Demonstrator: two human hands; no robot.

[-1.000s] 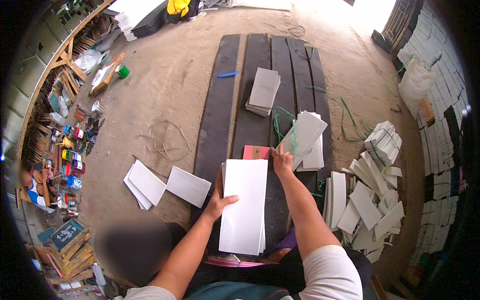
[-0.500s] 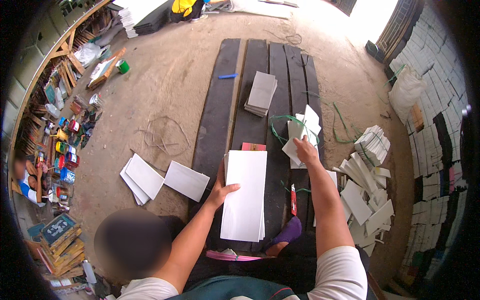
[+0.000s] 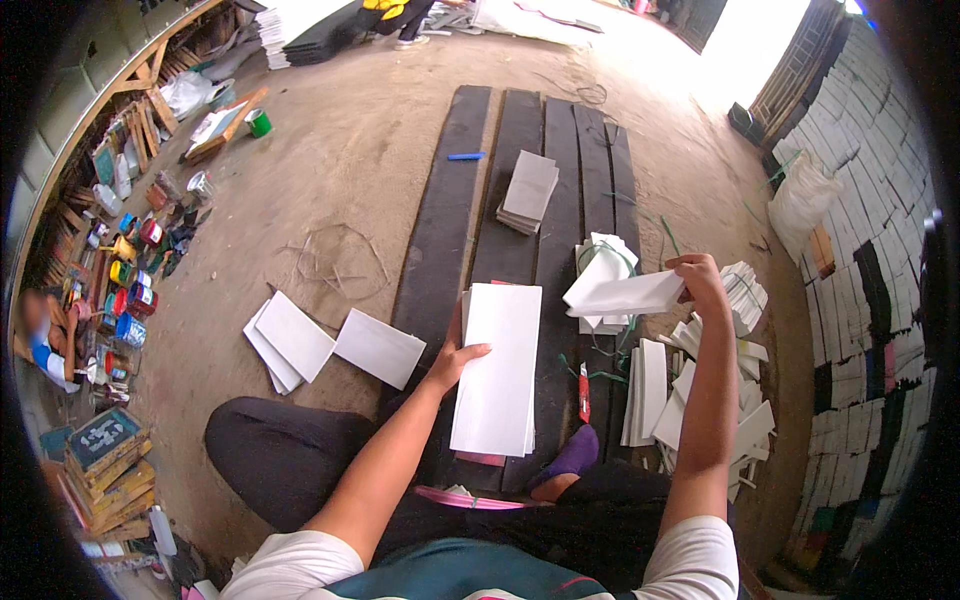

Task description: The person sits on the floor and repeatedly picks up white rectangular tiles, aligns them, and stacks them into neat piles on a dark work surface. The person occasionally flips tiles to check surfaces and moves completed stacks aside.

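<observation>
My left hand (image 3: 456,364) is closed on the left edge of a stack of long white sheets (image 3: 503,365), thumb on top, over the black planks. My right hand (image 3: 698,282) pinches the right end of a single white sheet (image 3: 635,294), which is lifted and slightly tilted. Beneath that sheet lies a pile of white pieces (image 3: 605,258) with green string around it. A red cutter knife (image 3: 584,393) rests on the planks near my purple sock (image 3: 570,455). Farther off sits a small grey stack (image 3: 527,192).
Loose white sheets (image 3: 380,348) lie on the floor to the left. White offcuts (image 3: 752,435) heap up at right, below a white sack (image 3: 803,200). Paint cans (image 3: 142,298) line the left side, where another person (image 3: 52,345) sits. Someone (image 3: 395,18) stands at the back.
My right hand has moved right and toward me, lifting a white sheet off the string-bound pile. The left hand keeps its hold on the stack. The person at the back has shifted.
</observation>
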